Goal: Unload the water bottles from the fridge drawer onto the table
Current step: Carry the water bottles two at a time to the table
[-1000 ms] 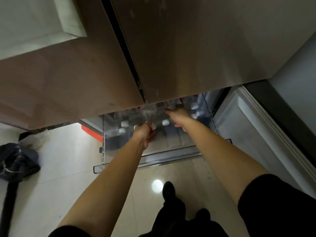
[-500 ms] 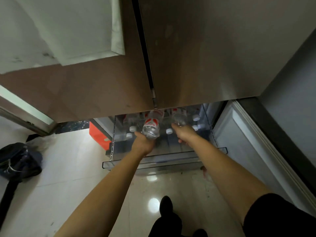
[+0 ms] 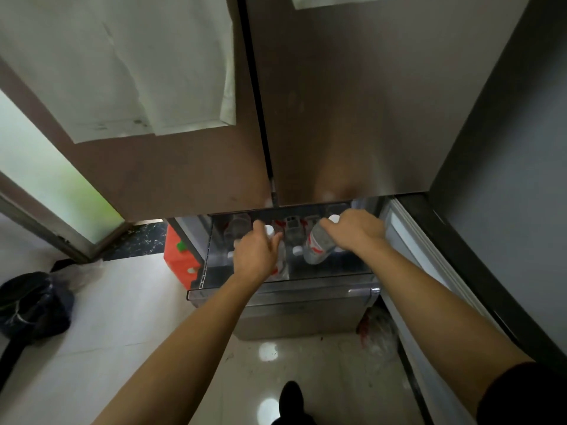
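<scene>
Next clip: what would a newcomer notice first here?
Both hands reach into the open fridge drawer below the fridge doors. The right hand grips a tilted red-labelled bottle, and the left hand holds a white-capped bottle. An orange-red box stands on the floor left of the drawer.

Fridge doors (image 3: 337,118) above drawer (image 3: 276,292), bottles (image 3: 316,248) in drawer, bag (image 3: 33,302) on floor (image 3: 122,302) left

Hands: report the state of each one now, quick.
Left hand: grips a clear plastic red-labelled water bottle near its top.
Right hand: grips a second clear plastic red-labelled water bottle, tilted.
</scene>
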Action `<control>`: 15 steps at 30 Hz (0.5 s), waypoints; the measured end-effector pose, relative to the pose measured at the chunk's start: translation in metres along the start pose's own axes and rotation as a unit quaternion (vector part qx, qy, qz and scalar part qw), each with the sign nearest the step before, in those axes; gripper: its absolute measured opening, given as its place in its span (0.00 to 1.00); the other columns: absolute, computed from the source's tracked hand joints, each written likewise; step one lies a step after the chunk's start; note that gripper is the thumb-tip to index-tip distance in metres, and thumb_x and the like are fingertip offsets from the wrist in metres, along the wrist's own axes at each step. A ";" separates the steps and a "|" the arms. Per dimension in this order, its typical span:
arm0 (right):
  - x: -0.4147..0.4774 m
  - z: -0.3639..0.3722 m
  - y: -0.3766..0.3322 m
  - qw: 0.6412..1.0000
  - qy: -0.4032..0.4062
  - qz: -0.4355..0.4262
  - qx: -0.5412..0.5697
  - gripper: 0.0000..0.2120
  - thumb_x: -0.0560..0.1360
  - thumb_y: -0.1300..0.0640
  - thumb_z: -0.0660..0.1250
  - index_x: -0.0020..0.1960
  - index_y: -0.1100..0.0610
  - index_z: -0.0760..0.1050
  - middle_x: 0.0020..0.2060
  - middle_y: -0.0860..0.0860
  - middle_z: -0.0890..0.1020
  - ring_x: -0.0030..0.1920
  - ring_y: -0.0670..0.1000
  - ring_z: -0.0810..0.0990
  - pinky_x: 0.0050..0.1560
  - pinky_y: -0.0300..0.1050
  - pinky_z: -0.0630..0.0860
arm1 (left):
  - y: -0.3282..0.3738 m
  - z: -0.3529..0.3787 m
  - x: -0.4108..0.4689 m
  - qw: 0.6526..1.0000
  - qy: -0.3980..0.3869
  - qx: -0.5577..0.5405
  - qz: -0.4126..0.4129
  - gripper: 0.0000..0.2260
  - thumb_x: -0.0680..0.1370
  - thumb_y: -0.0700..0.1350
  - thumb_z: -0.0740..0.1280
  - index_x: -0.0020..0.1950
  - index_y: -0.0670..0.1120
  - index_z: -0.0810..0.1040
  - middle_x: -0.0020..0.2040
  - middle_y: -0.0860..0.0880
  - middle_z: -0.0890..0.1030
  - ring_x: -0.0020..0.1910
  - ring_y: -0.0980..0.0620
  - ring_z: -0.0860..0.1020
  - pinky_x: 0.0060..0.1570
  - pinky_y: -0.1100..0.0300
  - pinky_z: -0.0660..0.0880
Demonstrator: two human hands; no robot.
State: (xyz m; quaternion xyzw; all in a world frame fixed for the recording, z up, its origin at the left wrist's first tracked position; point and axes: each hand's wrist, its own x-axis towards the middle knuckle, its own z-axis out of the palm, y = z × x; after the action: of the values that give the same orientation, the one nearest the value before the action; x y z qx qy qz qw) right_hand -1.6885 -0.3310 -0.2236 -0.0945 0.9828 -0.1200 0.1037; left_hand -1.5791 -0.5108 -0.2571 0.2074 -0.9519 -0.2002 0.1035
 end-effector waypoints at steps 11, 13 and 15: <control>-0.001 0.063 0.003 0.995 -0.032 -0.007 0.093 0.32 0.74 0.33 0.62 0.65 0.58 0.70 0.61 0.57 0.77 0.57 0.60 0.79 0.51 0.52 0.77 | -0.057 0.023 0.017 0.993 -0.056 -0.082 -0.062 0.17 0.77 0.53 0.70 0.60 0.45 0.72 0.54 0.43 0.81 0.50 0.43 0.79 0.46 0.52 0.75; 0.000 0.070 0.004 0.981 -0.067 0.006 0.182 0.36 0.73 0.33 0.66 0.68 0.58 0.64 0.64 0.57 0.75 0.61 0.60 0.77 0.55 0.53 0.76 | -0.060 0.027 0.020 0.983 -0.080 -0.132 -0.096 0.21 0.74 0.53 0.73 0.62 0.45 0.74 0.57 0.44 0.81 0.54 0.43 0.79 0.50 0.51 0.76; 0.000 0.076 0.004 0.963 -0.094 -0.006 0.251 0.37 0.72 0.33 0.68 0.70 0.55 0.61 0.66 0.57 0.74 0.63 0.60 0.76 0.56 0.52 0.75 | -0.063 0.034 0.021 0.976 -0.102 -0.163 -0.103 0.26 0.71 0.57 0.75 0.65 0.48 0.74 0.61 0.44 0.79 0.59 0.43 0.78 0.56 0.47 0.77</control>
State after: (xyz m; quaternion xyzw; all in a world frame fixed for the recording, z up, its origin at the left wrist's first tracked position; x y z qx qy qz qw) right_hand -1.6719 -0.3434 -0.2963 -0.0824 0.9063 -0.3541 0.2156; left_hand -1.5852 -0.5612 -0.3122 0.2638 -0.8855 -0.3820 0.0174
